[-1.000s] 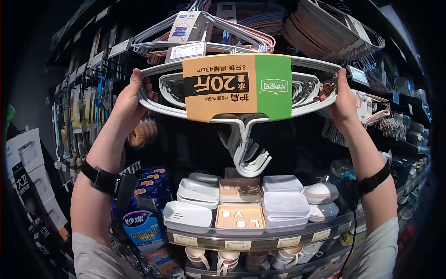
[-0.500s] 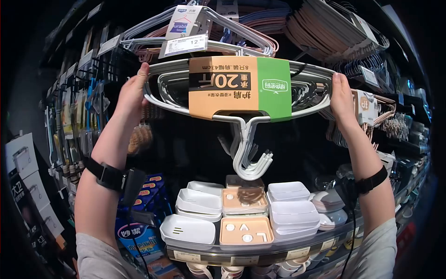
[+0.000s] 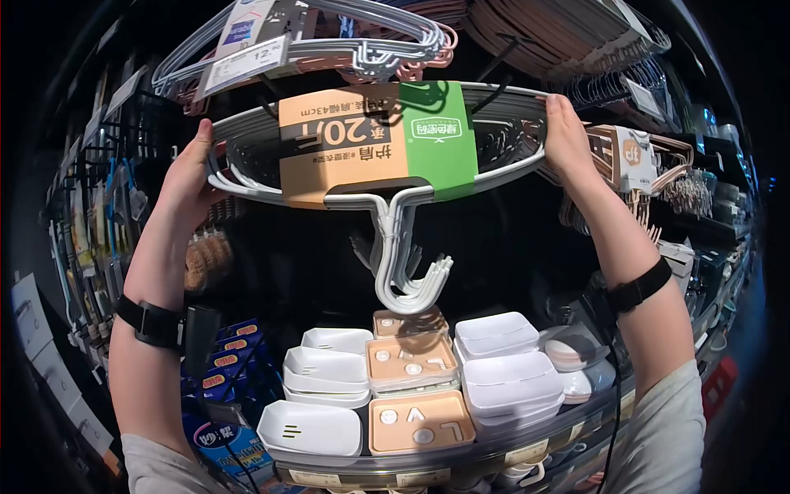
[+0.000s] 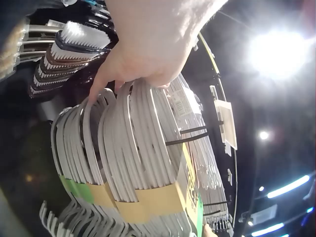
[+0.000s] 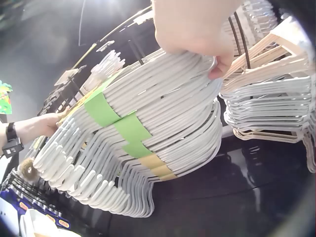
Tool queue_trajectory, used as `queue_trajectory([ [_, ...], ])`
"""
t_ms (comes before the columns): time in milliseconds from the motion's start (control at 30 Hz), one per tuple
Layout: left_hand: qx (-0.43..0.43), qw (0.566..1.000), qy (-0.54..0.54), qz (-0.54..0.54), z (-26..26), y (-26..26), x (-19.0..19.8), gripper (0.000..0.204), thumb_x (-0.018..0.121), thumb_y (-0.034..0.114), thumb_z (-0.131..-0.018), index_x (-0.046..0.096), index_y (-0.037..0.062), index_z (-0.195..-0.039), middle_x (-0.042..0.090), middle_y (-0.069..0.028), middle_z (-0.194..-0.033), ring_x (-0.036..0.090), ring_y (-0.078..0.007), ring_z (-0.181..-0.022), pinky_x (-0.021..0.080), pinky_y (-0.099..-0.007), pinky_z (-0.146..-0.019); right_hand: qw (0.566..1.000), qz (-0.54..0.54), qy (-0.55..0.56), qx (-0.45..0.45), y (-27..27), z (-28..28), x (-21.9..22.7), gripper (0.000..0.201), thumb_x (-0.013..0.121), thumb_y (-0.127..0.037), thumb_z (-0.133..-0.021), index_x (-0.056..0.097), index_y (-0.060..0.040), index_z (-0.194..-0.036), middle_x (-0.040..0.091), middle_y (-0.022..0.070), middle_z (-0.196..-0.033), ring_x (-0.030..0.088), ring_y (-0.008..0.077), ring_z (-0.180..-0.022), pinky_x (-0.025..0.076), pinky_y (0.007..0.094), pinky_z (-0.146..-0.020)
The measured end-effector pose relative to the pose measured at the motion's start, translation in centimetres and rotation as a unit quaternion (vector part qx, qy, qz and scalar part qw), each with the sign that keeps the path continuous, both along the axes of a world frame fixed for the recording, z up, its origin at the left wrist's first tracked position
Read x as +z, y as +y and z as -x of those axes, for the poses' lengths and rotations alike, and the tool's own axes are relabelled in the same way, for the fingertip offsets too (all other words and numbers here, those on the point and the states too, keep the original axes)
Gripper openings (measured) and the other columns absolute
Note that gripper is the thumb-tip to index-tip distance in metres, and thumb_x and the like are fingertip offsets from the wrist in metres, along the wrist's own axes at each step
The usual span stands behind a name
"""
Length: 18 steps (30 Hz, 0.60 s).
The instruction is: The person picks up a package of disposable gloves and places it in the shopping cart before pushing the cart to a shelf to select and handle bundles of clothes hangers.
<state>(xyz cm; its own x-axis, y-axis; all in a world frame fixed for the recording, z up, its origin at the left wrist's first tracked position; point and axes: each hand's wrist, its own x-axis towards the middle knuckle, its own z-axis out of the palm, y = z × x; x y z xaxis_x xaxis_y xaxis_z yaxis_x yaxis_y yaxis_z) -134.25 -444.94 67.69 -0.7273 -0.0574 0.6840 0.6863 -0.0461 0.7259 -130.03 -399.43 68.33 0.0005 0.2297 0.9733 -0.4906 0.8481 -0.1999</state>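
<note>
A thick stack of grey-white hangers [image 3: 395, 235], banded in orange and green card [image 3: 341, 148], hangs upside down with its hooks lowest. My left hand [image 3: 191, 174] grips its left end and my right hand [image 3: 569, 140] its right end. Seen from the left wrist, the left hand [image 4: 148, 54] curls over the end of the stacked hangers [image 4: 143, 133], several packs deep. In the right wrist view, the right hand [image 5: 197, 29] has its fingers bent round the other end of the hangers [image 5: 168, 103]. Black rack prongs [image 3: 494, 90] reach the upper edge.
Above the stack hang other hangers [image 3: 387, 37] with a price tag [image 3: 245, 66]. White and orange soap boxes [image 3: 421, 421] fill a shelf below. Pink hangers [image 3: 675, 156] hang at the right, brushes [image 3: 206, 259] and blue packs [image 3: 226, 362] at the left.
The hangers and both hands have shifted left in the head view. The rack and price tag above have moved left and up in view, and the soap boxes sit lower.
</note>
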Motion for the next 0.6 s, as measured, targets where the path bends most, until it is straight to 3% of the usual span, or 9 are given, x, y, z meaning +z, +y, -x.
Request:
queue_trajectory([
  [133,0.001,1.0,0.007,-0.024,1.3,0.0,-0.5,0.057,0.047,0.058,-0.089,0.052,0.0126,-0.124,0.058,-0.0023,-0.114,0.058,-0.0174,-0.094,0.052,-0.037,-0.078,0.999,-0.011,0.014,0.032,1.3,2.3,0.2,0.042,0.031,-0.033,-0.1,0.055,0.0001,-0.108,0.057,0.0237,-0.102,0.052,0.0378,-0.1,0.04,0.0436,-0.087],
  [367,-0.009,1.0,-0.005,-0.029,0.0,0.1,-1.2,0.059,0.049,0.061,-0.087,0.052,0.0145,-0.123,0.058,-0.0019,-0.114,0.056,-0.0175,-0.094,0.05,-0.0389,-0.08,0.998,0.002,-0.032,0.054,1.0,0.6,-1.0,0.044,0.03,-0.036,-0.1,0.051,-0.001,-0.115,0.055,0.0235,-0.108,0.051,0.0354,-0.104,0.039,0.0416,-0.091],
  [433,-0.005,0.999,-0.009,-0.031,0.0,-0.2,-1.3,0.06,0.049,0.062,-0.086,0.052,0.0156,-0.123,0.058,-0.0011,-0.115,0.056,-0.0159,-0.094,0.048,-0.0362,-0.077,0.99,0.031,-0.073,0.113,1.3,0.2,-1.4,0.047,0.03,-0.04,-0.1,0.048,-0.0019,-0.12,0.052,0.0231,-0.114,0.049,0.0338,-0.107,0.037,0.0406,-0.094],
  [467,-0.002,0.999,-0.019,-0.027,0.0,-0.4,-1.3,0.06,0.049,0.063,-0.086,0.052,0.0165,-0.123,0.057,-0.0005,-0.116,0.056,-0.0148,-0.094,0.047,-0.0345,-0.076,0.983,0.032,-0.118,0.14,2.2,0.5,-1.4,0.052,0.028,-0.047,-0.098,0.044,-0.0067,-0.127,0.043,0.0218,-0.126,0.047,0.0324,-0.112,0.04,0.0427,-0.092],
  [500,0.0,0.999,-0.029,-0.024,-0.3,-0.4,-1.1,0.06,0.049,0.064,-0.085,0.052,0.0174,-0.123,0.057,0.0001,-0.117,0.056,-0.0137,-0.094,0.045,-0.0327,-0.075,0.983,0.031,-0.115,0.138,0.9,-1.3,-1.5,0.052,0.028,-0.047,-0.098,0.044,-0.0067,-0.127,0.043,0.0218,-0.126,0.047,0.0324,-0.112,0.04,0.0427,-0.092],
  [567,0.005,0.998,-0.036,-0.043,-0.7,-0.2,-1.1,0.059,0.051,0.064,-0.084,0.053,0.0188,-0.122,0.058,0.0019,-0.114,0.056,-0.0116,-0.091,0.041,-0.0313,-0.075,0.956,0.106,-0.21,0.178,-1.5,-4.6,-2.0,0.056,0.025,-0.054,-0.096,0.04,-0.0128,-0.131,0.033,0.0198,-0.135,0.044,0.0316,-0.116,0.045,0.0451,-0.087],
  [600,0.009,0.997,-0.043,-0.06,-1.0,-0.2,-1.2,0.057,0.052,0.063,-0.084,0.054,0.0191,-0.121,0.058,0.0022,-0.111,0.056,-0.0111,-0.089,0.041,-0.0315,-0.077,0.949,0.094,-0.244,0.176,-1.2,-5.0,-1.9,0.059,0.023,-0.059,-0.094,0.034,-0.0183,-0.136,0.024,0.0161,-0.141,0.04,0.0309,-0.12,0.048,0.0458,-0.083],
])
